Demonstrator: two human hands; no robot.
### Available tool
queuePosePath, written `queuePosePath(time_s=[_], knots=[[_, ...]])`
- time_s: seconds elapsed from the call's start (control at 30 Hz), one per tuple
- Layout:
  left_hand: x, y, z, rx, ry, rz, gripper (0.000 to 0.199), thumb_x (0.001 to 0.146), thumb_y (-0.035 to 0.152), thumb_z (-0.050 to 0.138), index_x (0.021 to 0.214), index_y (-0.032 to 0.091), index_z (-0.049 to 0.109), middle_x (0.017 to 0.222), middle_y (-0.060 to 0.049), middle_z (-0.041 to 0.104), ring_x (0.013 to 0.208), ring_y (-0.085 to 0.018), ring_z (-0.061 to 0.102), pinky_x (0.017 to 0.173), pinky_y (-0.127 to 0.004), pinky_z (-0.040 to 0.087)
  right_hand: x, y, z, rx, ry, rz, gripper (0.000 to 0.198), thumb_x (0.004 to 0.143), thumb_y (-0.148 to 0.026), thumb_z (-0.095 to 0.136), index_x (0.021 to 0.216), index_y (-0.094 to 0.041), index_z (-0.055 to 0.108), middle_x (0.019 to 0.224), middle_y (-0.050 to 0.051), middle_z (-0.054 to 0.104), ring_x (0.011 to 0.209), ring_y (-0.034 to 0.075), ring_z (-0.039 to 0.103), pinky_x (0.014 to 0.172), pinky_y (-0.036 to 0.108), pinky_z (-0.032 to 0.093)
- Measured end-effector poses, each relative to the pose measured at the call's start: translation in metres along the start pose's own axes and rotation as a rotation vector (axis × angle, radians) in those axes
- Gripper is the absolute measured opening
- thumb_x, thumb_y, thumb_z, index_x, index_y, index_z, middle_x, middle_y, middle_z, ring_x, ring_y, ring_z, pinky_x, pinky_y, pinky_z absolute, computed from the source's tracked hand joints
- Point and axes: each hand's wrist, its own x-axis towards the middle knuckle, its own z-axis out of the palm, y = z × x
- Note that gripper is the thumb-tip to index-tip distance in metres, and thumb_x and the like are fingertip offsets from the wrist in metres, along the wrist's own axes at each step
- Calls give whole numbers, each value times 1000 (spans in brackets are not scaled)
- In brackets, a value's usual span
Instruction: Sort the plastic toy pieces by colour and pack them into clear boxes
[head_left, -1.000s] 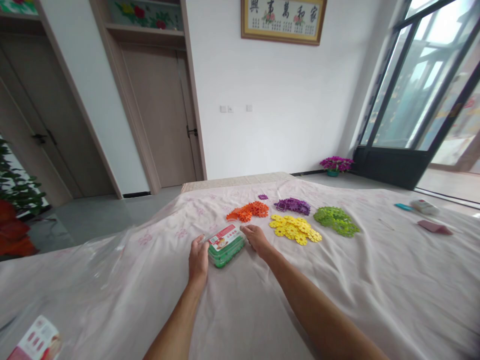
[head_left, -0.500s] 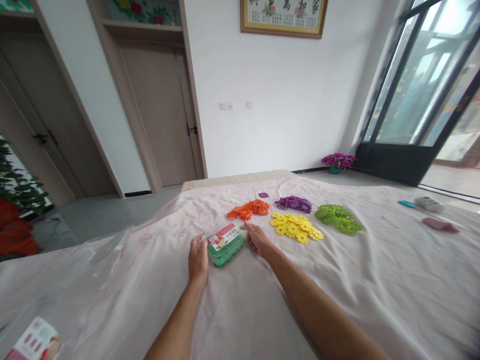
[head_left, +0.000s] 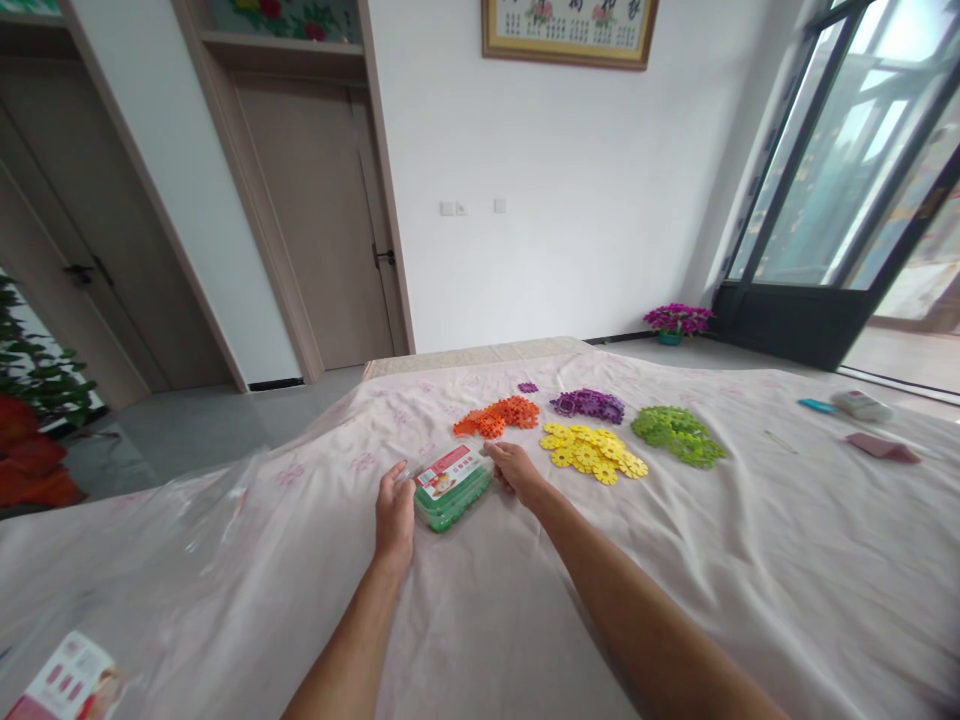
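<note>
A clear plastic box (head_left: 454, 505) with green contents and a red-and-white label on its lid rests on the pale cloth. My left hand (head_left: 394, 508) is closed on its left end, thumb up at the lid's edge. At the opposite end, my right hand (head_left: 516, 472) grips the box's right corner with bent fingers. Just behind the box lies a pile of orange flower-shaped discs (head_left: 498, 416). Yellow discs (head_left: 594, 452) are heaped to the right of my right hand. The undersides of my fingers are hidden.
Purple discs (head_left: 588, 404) and green discs (head_left: 678, 436) lie farther back, with one loose purple disc (head_left: 528, 387). On the right are a pink folded piece (head_left: 882, 448), a blue item (head_left: 816, 406) and a whitish packet (head_left: 861, 405). A clear plastic sheet with a printed label (head_left: 71, 680) lies front left.
Both hands stay at the ends of the box, which sits in nearly the same spot. The view has tilted very slightly; the discs have not moved.
</note>
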Motion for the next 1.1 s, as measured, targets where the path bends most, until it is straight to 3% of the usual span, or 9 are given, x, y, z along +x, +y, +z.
queuePosePath(time_s=[0.13,0.3,0.73,0.97,1.1], knots=[[5,-3,3,28,49,-24,42,79,30,58,119,15,58,103,-8,68,88,-17,66,83,-31,52,-2,-3,0,-5,17,8,34,81,-52,53,74,-19,52,43,-9,42,33,6,31,34,20,18],[14,-12,1,103,89,32,34,83,38,55,109,17,62,117,-10,65,108,-21,62,94,-35,48,-1,0,2,47,20,42,34,79,-52,54,80,-18,57,43,-9,41,33,6,28,35,20,16],[18,-9,1,22,86,11,37,76,25,57,111,20,66,115,-8,67,110,-21,61,98,-36,46,-3,1,10,181,43,-42,30,69,-46,62,67,-19,50,42,-10,34,37,5,24,37,21,16],[24,-16,0,49,61,7,41,75,26,56,114,19,67,96,-5,71,87,-18,66,88,-35,51,5,18,13,203,54,-148,30,70,-47,60,69,-18,52,49,-6,44,44,8,36,42,20,26],[20,-12,2,55,57,38,37,79,30,55,111,18,68,109,-8,70,101,-20,65,94,-34,49,5,26,14,152,119,-221,30,74,-46,57,71,-17,54,54,-4,47,51,9,40,47,20,29]])
